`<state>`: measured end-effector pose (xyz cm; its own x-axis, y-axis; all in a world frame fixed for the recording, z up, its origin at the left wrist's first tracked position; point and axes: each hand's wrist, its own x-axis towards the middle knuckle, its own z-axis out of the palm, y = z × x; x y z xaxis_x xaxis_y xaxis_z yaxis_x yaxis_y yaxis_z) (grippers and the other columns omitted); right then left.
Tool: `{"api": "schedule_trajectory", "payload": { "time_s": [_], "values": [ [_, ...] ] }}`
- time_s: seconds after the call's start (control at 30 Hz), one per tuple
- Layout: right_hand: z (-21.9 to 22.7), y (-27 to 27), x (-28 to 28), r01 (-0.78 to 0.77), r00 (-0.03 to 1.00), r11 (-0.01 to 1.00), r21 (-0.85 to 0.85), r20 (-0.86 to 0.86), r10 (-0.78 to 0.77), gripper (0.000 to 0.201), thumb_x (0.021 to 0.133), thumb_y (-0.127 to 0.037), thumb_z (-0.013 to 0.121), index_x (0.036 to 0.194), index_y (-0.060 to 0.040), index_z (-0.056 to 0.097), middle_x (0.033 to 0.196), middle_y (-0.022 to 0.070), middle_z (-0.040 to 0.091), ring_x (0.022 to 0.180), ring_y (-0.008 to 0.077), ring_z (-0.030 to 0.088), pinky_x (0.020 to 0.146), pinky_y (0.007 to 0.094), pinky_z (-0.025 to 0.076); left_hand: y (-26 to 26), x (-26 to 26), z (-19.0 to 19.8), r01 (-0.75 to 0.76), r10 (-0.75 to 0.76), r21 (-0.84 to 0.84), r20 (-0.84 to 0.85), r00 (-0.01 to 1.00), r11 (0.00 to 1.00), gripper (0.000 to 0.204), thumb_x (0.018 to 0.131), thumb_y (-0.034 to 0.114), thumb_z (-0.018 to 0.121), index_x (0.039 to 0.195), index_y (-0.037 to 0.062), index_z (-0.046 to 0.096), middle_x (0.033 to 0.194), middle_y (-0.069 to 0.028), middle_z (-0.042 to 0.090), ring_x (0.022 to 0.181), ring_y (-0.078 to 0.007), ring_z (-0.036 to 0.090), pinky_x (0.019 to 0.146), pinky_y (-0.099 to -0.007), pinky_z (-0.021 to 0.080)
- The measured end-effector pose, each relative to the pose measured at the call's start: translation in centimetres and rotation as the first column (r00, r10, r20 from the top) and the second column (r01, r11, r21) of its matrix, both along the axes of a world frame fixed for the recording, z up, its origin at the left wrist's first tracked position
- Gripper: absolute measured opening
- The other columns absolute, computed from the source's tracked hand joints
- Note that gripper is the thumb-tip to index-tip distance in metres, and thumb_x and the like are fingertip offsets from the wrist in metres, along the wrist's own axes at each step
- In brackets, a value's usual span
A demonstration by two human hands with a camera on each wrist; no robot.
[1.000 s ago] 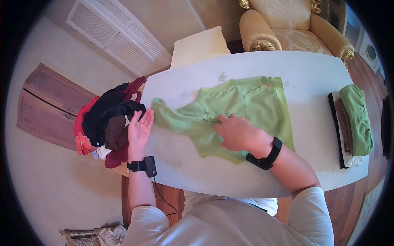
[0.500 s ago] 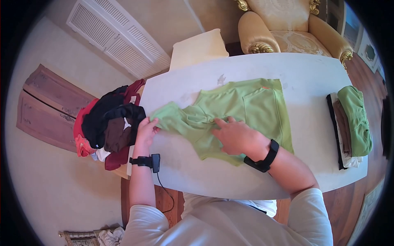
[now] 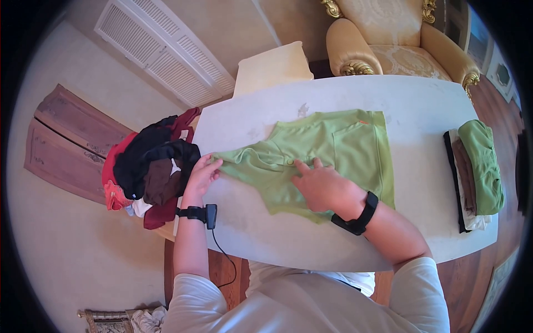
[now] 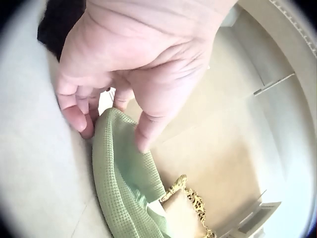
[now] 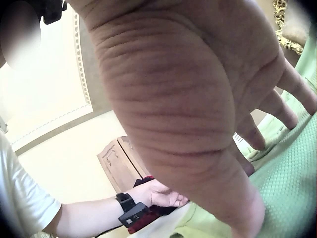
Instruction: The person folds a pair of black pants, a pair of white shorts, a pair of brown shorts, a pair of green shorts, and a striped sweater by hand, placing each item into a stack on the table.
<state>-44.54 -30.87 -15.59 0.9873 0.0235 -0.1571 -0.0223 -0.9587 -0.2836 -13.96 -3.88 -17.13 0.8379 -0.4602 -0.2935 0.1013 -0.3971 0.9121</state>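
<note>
A green waffle-knit shirt (image 3: 355, 144) lies spread across the white table (image 3: 427, 166), its hem toward the right and a narrower, creased part reaching left. At that left end my left hand (image 3: 203, 176) pinches the cloth. The left wrist view has the thumb (image 4: 143, 134) against one side of the raised green edge (image 4: 106, 163), with fingers at its top. My right hand (image 3: 322, 187) rests on the middle of the shirt beside a round button (image 3: 289, 162). In the right wrist view its fingers (image 5: 285, 111) are spread and touch the fabric.
A heap of dark and red clothes (image 3: 158, 161) sits at the table's left end. Folded garments, a green one (image 3: 480, 166) uppermost, are stacked near the right edge. Beyond the far edge stand a gold armchair (image 3: 397, 50) and a cream side table (image 3: 275, 66).
My left hand has come from beside the clothes heap to the shirt's left end and pinched it, and that end now lies straighter. The right hand has stayed nearly in place.
</note>
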Motion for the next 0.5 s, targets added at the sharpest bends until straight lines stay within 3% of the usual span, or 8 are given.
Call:
{"api": "schedule_trajectory", "payload": {
  "time_s": [0.13, 0.23, 0.33, 0.4, 0.5],
  "values": [
    [0.4, -0.1, 0.0, 0.0, 1.0, 1.0, 0.008, -0.025, 0.0, 0.053, 0.083, -0.01, 0.074, 0.136, -0.006, 0.066, 0.167, 0.0195, 0.037, 0.142, 0.0545, 0.046, 0.098, 0.0575, 0.054, -1.0, 0.3, -1.0, 0.075, -0.105, 0.102, 0.325, 0.94, 0.992, 0.05, 0.092, 0.007, 0.075, 0.14, 0.0067, 0.061, 0.116, -0.0026, 0.069, 0.106, -0.0151, 0.064, 0.093, -0.0299, 0.051],
    [0.2, -0.1, 0.0, 0.002, 1.0, 1.0, 0.004, -0.027, -0.002, 0.053, 0.083, -0.01, 0.074, 0.135, -0.0059, 0.066, 0.168, 0.0188, 0.037, 0.142, 0.0533, 0.047, 0.097, 0.0569, 0.055, -1.2, 2.3, -0.5, 0.208, -0.281, 0.243, 0.322, 0.904, 0.948, 0.039, 0.091, 0.004, 0.074, 0.13, 0.0051, 0.069, 0.121, -0.005, 0.07, 0.111, -0.0155, 0.064, 0.097, -0.0311, 0.051],
    [0.5, -0.3, 0.0, -0.008, 0.998, 1.0, 0.008, -0.054, 0.008, 0.053, 0.082, -0.009, 0.073, 0.135, -0.0048, 0.066, 0.167, 0.0199, 0.036, 0.14, 0.0534, 0.047, 0.097, 0.0568, 0.056, -1.4, 2.4, 0.8, 0.217, -0.247, 0.122, 0.361, 0.899, 0.969, 0.026, 0.092, 0.002, 0.071, 0.118, 0.0029, 0.074, 0.119, -0.0046, 0.07, 0.111, -0.0139, 0.063, 0.099, -0.0303, 0.05],
    [0.4, -0.4, 0.0, -0.028, 0.998, 1.0, 0.004, -0.051, 0.028, 0.056, 0.08, -0.008, 0.071, 0.135, -0.0029, 0.063, 0.166, 0.0229, 0.035, 0.138, 0.0547, 0.049, 0.097, 0.0578, 0.057, -1.0, 2.3, 2.4, 0.313, -0.304, -0.001, 0.231, 0.924, 0.95, 0.022, 0.096, 0.0, 0.065, 0.118, 0.002, 0.07, 0.117, -0.0013, 0.071, 0.108, -0.012, 0.063, 0.1, -0.0289, 0.048],
    [0.4, -0.1, 0.1, -0.002, 0.999, 1.0, -0.003, -0.049, 0.001, 0.051, 0.083, -0.01, 0.075, 0.134, -0.0057, 0.068, 0.168, 0.0187, 0.037, 0.143, 0.0523, 0.046, 0.097, 0.0564, 0.055, 0.1, 2.9, 4.0, 0.406, -0.395, -0.075, 0.129, 0.91, 0.911, 0.021, 0.099, 0.003, 0.063, 0.119, 0.0034, 0.067, 0.113, -0.0001, 0.071, 0.106, -0.0111, 0.063, 0.1, -0.0274, 0.046]
  ]
}}
